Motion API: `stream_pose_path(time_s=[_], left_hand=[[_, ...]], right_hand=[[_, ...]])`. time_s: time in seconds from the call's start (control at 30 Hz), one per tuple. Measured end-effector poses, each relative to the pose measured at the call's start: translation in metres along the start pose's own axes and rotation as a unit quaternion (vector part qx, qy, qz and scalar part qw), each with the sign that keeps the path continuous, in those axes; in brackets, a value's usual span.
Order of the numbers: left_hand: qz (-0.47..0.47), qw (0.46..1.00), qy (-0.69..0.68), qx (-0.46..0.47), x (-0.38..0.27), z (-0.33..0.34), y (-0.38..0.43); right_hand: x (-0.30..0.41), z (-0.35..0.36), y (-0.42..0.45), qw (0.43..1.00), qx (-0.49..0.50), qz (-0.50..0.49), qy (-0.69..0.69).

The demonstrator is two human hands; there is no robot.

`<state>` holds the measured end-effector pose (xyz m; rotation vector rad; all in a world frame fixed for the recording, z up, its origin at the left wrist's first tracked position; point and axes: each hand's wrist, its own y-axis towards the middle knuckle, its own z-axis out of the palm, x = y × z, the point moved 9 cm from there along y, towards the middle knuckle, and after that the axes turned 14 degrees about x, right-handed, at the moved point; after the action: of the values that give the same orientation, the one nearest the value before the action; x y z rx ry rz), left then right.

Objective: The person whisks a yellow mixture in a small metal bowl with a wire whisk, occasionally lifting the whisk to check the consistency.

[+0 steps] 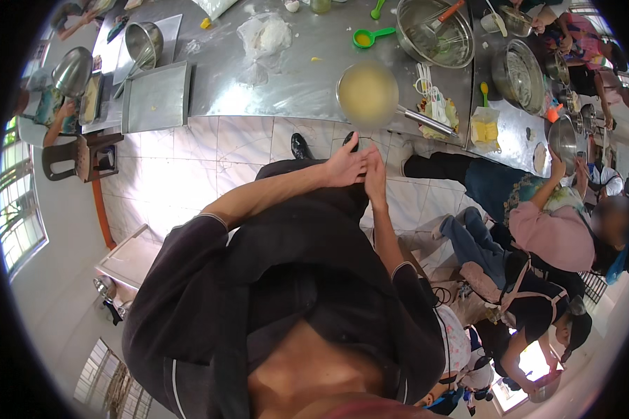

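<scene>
In front of my black clothing, my left hand [344,166] is held palm up with its thumb and fingers spread. The fingers of my right hand [376,177] are stretched out and touch the left fingers; I see nothing held in either hand. Just beyond them, at the table's front edge, stands a round metal vessel [339,97] whose pale yellow contents are blurred. A shiny metal handle [427,120] slants from it to the right. Beside that handle lies a bundled white cord [434,97] on a patterned cloth or mat.
On the steel table [215,63] are an empty baking tray [154,99], a plastic bag of white powder [267,36], a green measuring cup [364,39] and a large mixing bowl [406,44] with a whisk and orange-handled spatula. A person [550,230] stands close on my right, holding a bowl.
</scene>
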<state>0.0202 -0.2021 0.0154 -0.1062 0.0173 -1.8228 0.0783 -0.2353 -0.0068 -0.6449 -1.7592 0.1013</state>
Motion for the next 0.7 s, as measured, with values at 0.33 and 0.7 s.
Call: stream_pose_path(time_s=[0.33,0.7], left_hand=[[0.141,0.363,0.920,-0.040,-0.035,0.116,0.008],[-0.073,0.896,0.439,0.006,-0.027,0.040,0.028]], right_hand=[[0.070,0.034,-0.006,0.807,0.121,-0.061,0.574],[0.186,-0.010,-0.046,0.992,0.018,-0.124,0.013]])
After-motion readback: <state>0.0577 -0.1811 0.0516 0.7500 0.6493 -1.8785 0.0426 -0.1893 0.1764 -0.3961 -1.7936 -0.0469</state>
